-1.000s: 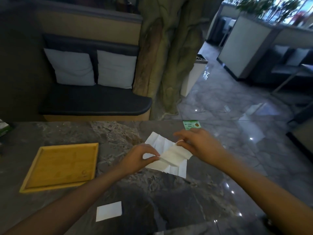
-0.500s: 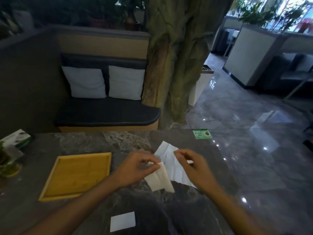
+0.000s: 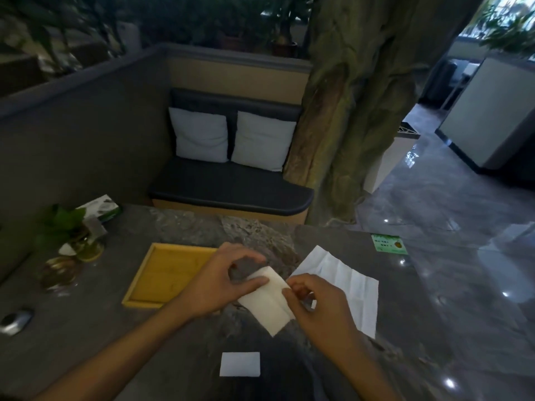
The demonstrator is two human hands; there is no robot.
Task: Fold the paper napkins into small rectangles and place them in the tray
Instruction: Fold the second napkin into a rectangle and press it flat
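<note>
A white napkin [image 3: 267, 302], folded into a narrow strip, is held just above the dark stone table [image 3: 115, 342]. My left hand [image 3: 223, 280] pinches its far end and my right hand [image 3: 321, 311] pinches its right edge. An unfolded white napkin [image 3: 347, 282] lies flat on the table to the right, partly under my right hand. The wooden tray [image 3: 162, 273] sits to the left of my left hand with nothing in it. A small folded white rectangle [image 3: 239, 363] lies near the table's front edge.
A potted plant in a glass jar [image 3: 78, 241] and a tissue pack [image 3: 101, 209] stand at the far left. A dark mouse-like object [image 3: 16, 319] lies at the left edge. A green card [image 3: 389, 243] sits at the far right. A bench with cushions is beyond the table.
The camera has tilted up and shifted. My hands lifted the folded napkin off the flat one and moved it left, folding it narrower.
</note>
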